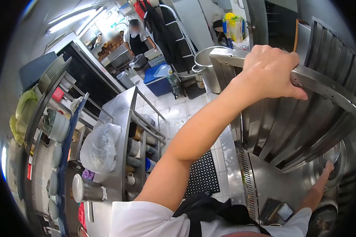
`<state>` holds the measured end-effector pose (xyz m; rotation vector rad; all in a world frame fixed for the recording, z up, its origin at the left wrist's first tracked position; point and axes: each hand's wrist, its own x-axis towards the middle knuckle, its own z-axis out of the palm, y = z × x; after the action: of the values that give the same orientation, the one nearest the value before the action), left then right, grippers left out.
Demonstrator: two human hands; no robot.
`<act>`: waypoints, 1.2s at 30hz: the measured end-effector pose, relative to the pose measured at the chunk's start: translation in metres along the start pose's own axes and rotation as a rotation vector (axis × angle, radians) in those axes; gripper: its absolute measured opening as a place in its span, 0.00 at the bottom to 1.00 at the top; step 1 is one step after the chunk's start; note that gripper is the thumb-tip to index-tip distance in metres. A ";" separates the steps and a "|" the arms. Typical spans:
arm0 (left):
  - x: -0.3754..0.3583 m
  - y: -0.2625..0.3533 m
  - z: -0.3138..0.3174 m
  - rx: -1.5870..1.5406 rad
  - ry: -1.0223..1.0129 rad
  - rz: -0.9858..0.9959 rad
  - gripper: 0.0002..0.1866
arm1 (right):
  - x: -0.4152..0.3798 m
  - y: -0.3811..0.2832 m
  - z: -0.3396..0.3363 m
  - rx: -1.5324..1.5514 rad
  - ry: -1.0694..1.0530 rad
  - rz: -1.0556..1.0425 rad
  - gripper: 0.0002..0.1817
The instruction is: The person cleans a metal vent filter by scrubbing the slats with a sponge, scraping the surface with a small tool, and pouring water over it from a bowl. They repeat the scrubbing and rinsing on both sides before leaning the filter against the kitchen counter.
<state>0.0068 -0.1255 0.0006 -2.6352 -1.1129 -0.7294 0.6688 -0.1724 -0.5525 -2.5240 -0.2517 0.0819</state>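
Lid-lifting stage: left hand (271,71), fingers clamped, holds the raised edge of the hinged steel lid (304,114); right hand (327,169), grip not discernible, touches a round bowl (333,156) beneath. Judged next: keep the lid steady while securing the bowl.

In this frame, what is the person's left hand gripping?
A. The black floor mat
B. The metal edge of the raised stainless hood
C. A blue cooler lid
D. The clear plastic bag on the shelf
B: the left hand is closed over the metal edge of the raised stainless hood, thumb underneath.
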 end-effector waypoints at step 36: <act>0.037 -0.034 0.030 0.113 0.043 0.134 0.42 | -0.331 0.021 -0.419 0.815 -0.655 0.027 0.02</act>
<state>0.0156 -0.0678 -0.0067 -2.5572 -0.9280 -0.6721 0.3960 -0.4890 -0.2190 -1.6214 -0.3501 0.8453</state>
